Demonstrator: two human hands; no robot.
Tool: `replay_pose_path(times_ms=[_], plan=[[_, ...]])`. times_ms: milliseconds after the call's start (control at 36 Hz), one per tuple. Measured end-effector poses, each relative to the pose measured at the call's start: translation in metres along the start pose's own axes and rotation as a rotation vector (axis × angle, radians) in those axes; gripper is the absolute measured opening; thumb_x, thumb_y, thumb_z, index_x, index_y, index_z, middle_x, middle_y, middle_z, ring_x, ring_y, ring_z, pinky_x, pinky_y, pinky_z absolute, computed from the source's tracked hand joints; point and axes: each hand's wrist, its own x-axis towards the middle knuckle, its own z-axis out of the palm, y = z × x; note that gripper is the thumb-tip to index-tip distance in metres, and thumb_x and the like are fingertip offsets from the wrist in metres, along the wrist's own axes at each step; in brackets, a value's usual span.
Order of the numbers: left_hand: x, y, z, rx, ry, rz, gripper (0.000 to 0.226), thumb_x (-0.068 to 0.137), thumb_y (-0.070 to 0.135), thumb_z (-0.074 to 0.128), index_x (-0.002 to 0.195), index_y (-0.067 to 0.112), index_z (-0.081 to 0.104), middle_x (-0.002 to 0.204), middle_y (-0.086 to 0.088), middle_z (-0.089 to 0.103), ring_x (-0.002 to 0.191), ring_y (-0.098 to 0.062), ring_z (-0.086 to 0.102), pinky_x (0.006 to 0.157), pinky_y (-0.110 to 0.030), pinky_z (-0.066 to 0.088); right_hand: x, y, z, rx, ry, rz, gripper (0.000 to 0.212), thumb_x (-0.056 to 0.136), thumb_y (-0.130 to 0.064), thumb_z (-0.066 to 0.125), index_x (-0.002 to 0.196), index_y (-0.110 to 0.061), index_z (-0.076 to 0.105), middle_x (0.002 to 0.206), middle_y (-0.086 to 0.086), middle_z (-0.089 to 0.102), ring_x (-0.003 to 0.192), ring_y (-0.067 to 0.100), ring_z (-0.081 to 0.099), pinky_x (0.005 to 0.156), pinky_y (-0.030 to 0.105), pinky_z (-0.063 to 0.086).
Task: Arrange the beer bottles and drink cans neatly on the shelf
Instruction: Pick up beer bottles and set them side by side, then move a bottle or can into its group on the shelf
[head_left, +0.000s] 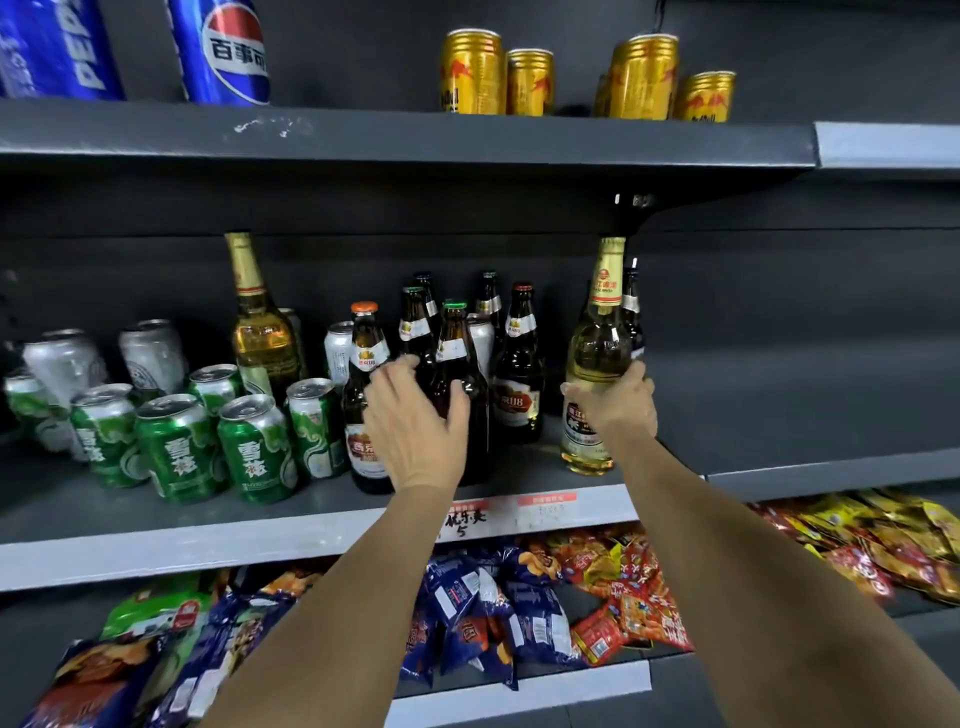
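Key relation: the brown bottle (462, 384) stands upright, its long axis vertical, directly ahead of the left hand (415, 421), which is the nearer hand to it.
Left hand: fingers and thumb spread wide around the brown bottle's shoulder, thumb on its right flank; a firm grip cannot be told.
Right hand: the right hand (615, 402) holds the clear bottle (597, 364) round its body, upright, at the right end of the group and near the shelf (156, 525) front edge.
Bottles: more brown bottles cluster tightly behind and beside the one being reached for; a second gold-foil bottle (260, 332) stands to the left, beyond the cans.
Cans: green cans (176, 447) crowd the left of the same shelf, silver cans (67, 364) behind them, several leaning.
In the way: a labelled bottle (366, 405) touches the left wrist side; neighbours leave little room to slide anything sideways.
Overhead: the upper shelf (395, 140) sits close above the tall necks, so lifting likely needs a tilt.
Elsewhere: gold cans (470, 73) above, snack bags (519, 597) below.
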Motion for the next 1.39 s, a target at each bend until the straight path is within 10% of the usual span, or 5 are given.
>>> replay_pose_path(times_ms=[139, 306, 444, 1000, 1389], plan=[[-0.002, 0.019, 0.007, -0.029, -0.054, -0.01, 0.052, 0.082, 0.03, 0.067, 0.124, 0.004, 0.05, 0.119, -0.016, 0.051, 0.104, -0.032, 0.05, 0.084, -0.042, 0.043, -0.006, 0.006, 0.003, -0.033, 0.017, -0.037, 0.091, 0.079, -0.051, 0.072, 0.142, -0.009, 0.022, 0.141, 0.016, 0.04, 0.125, 0.038, 0.045, 0.094, 0.048, 0.042], [0.007, 0.017, 0.014, -0.082, -0.275, -0.176, 0.088, 0.083, 0.032, 0.072, 0.15, 0.01, 0.019, 0.15, -0.014, 0.031, 0.137, -0.029, 0.031, 0.107, -0.041, 0.038, -0.032, -0.012, 0.006, -0.165, 0.552, -0.538, 0.042, 0.087, -0.034, 0.06, 0.119, -0.008, 0.052, 0.106, 0.01, 0.058, 0.099, 0.029, 0.052, 0.082, 0.039, 0.035], [0.012, 0.016, 0.024, -0.093, -0.454, -0.321, 0.099, 0.083, 0.033, 0.074, 0.153, 0.014, 0.006, 0.149, -0.012, 0.034, 0.137, -0.029, 0.032, 0.102, -0.043, 0.04, -0.037, -0.049, 0.018, -0.087, 0.448, -0.768, 0.029, 0.086, -0.017, 0.06, 0.112, -0.008, 0.055, 0.099, 0.008, 0.06, 0.091, 0.028, 0.056, 0.075, 0.039, 0.042], [0.027, 0.008, 0.049, -0.178, -0.472, -0.314, 0.087, 0.081, 0.004, 0.065, 0.15, 0.009, 0.013, 0.151, -0.012, 0.026, 0.136, -0.033, 0.028, 0.109, -0.042, 0.033, 0.027, -0.083, 0.069, -0.022, -0.105, -0.108, 0.099, 0.087, -0.027, 0.07, 0.153, -0.009, -0.003, 0.15, 0.018, 0.032, 0.128, 0.035, 0.047, 0.093, 0.041, 0.044], [0.024, 0.004, 0.053, -0.145, -0.453, -0.305, 0.085, 0.082, 0.012, 0.065, 0.15, 0.012, 0.014, 0.149, -0.01, 0.027, 0.135, -0.031, 0.027, 0.103, -0.043, 0.036, 0.045, -0.072, 0.089, -0.069, -0.05, -0.182, 0.059, 0.087, -0.016, 0.068, 0.131, -0.004, 0.03, 0.134, 0.016, 0.045, 0.118, 0.034, 0.051, 0.077, 0.037, 0.046]])
